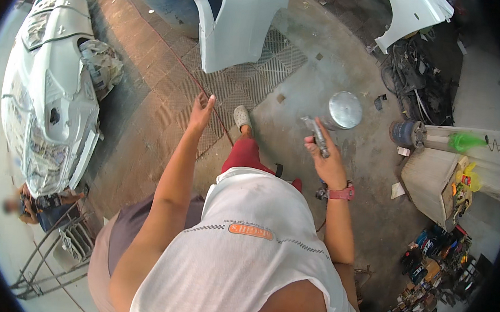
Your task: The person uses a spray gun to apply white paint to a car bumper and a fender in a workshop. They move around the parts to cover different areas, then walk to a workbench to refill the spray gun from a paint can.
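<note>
My right hand (pixel 331 164) is closed around a metallic spray gun (pixel 321 139), out ahead of me on the right. Just beyond the gun shows a round silver cup (pixel 345 109), seen from above; its joint to the gun is hidden. A dark fitting (pixel 321 192) shows beside my right wrist, which wears a red band. My left hand (pixel 201 113) is raised in front on the left, holding nothing, with its thumb apart from the fingers. Nearest to it are a thin red hose (pixel 191 78) and a pale car body panel (pixel 238 30) with a window opening.
A white car body (pixel 60 90) masked with paper stands at left, with another person (pixel 38 206) near its end. A white fender (pixel 413 17) is at the far right. Cables (pixel 420 81), a paint tin (pixel 405 134), a cabinet (pixel 431 180) and piled supplies (pixel 433 267) line the right side.
</note>
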### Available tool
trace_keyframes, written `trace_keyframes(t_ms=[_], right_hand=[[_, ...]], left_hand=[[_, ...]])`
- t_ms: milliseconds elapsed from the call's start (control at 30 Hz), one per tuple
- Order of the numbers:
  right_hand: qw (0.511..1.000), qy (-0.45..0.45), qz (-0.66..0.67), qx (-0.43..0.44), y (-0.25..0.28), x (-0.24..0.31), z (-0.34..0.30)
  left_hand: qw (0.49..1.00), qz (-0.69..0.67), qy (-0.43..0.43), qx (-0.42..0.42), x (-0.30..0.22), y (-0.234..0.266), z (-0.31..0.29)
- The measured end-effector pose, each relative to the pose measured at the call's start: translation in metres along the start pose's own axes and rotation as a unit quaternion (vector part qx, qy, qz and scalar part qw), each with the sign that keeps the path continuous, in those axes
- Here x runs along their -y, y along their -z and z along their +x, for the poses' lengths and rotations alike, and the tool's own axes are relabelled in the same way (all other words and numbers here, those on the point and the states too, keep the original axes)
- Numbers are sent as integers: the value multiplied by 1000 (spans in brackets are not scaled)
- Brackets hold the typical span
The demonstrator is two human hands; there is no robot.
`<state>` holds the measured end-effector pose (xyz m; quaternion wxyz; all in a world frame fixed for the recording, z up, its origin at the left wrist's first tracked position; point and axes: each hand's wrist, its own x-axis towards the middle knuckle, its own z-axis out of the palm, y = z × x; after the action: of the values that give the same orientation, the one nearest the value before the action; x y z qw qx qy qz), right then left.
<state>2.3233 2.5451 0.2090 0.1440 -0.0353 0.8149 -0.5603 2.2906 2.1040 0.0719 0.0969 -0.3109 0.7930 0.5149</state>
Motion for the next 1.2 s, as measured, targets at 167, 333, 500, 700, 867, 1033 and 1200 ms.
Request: trace_keyframes(t_ms=[167,333,500,700,867,1033,1200], right_hand=[[996,-31,49,69,-81,49,113],[994,-67,43,81,-136,89,216],[995,-23,29,91,-172,110,275],[994,-20,29,99,-191,122,314],[994,-21,35,103,-192,133,333],[992,-41,36,111,-182,147,336],[990,-58,9,126,-157,151,325]], left_hand=[[988,91,-65,-105,-41,14,120],[983,45,-74,-163,-81,45,186],[979,53,-93,-172,-106,64,236],[971,31,-154,-180,-144,68,281],[964,65,-185,-182,-169,62,297],[950,141,-200,-196,-175,40,317],[937,196,-185,-221,-142,17,327]])
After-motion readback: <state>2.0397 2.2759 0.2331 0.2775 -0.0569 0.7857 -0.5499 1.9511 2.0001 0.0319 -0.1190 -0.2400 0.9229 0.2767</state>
